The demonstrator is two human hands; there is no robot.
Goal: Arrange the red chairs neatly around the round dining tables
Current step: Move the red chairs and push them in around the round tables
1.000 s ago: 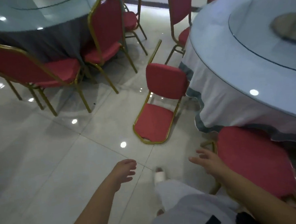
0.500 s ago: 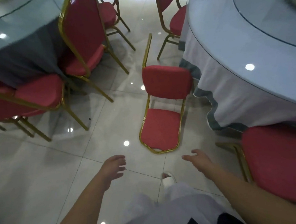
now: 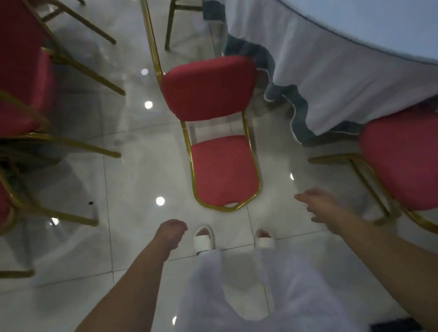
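A red chair with a gold frame [image 3: 223,165] lies tipped on its back on the tiled floor, its backrest flat toward me and its seat [image 3: 207,89] standing up beside the round table [image 3: 334,54] with the white cloth. My left hand [image 3: 172,231] hangs just short of the backrest's near edge, fingers loosely curled, holding nothing. My right hand [image 3: 316,205] reaches out to the right of the backrest with fingers spread, touching nothing. An upright red chair [image 3: 414,162] stands at the right under the tablecloth.
Two more red chairs [image 3: 7,84] with slanting gold legs crowd the left side. A further chair's legs [image 3: 174,18] show at the top by the table. My feet in white slippers [image 3: 205,240] stand right behind the fallen chair.
I have stepped closer and looked further down, so the fallen chair now lies right before my feet. Both hands have come nearer to its backrest; neither holds anything.
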